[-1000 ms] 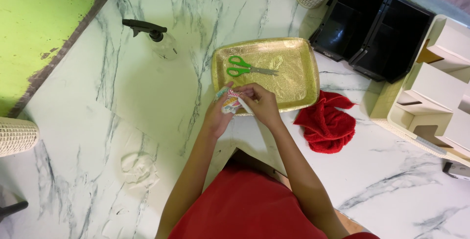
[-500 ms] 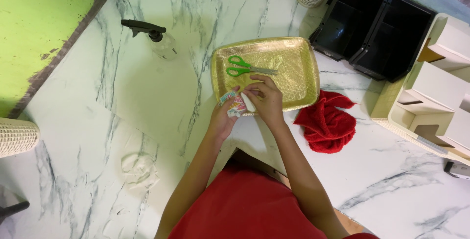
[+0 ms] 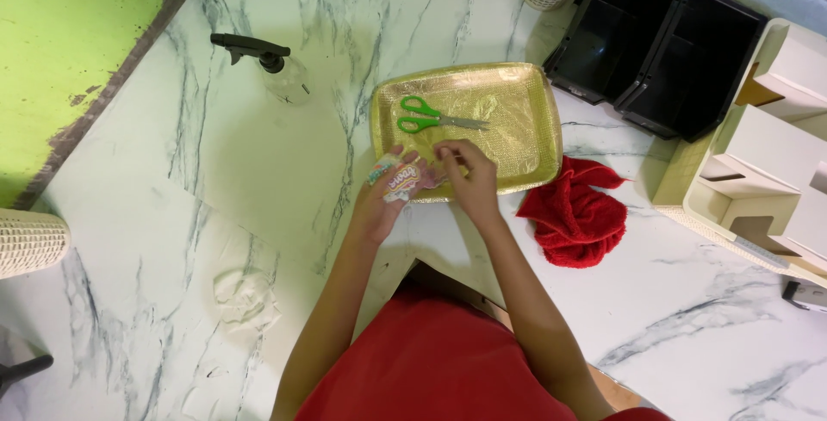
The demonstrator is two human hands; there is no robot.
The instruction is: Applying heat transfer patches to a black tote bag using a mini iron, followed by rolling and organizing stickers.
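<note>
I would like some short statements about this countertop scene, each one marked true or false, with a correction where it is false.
1. The green-handled scissors lie in the gold tray. True.
2. Both hands hold a small colourful packet at the near edge of the tray. True: the left hand and the right hand are both on it.
3. The red cloth lies inside the tray. False: it lies on the marble counter, right of the tray.
4. The spray bottle stands upright. False: it lies on its side.
5. The scissors are in the right hand. False: no hand touches them.
</note>
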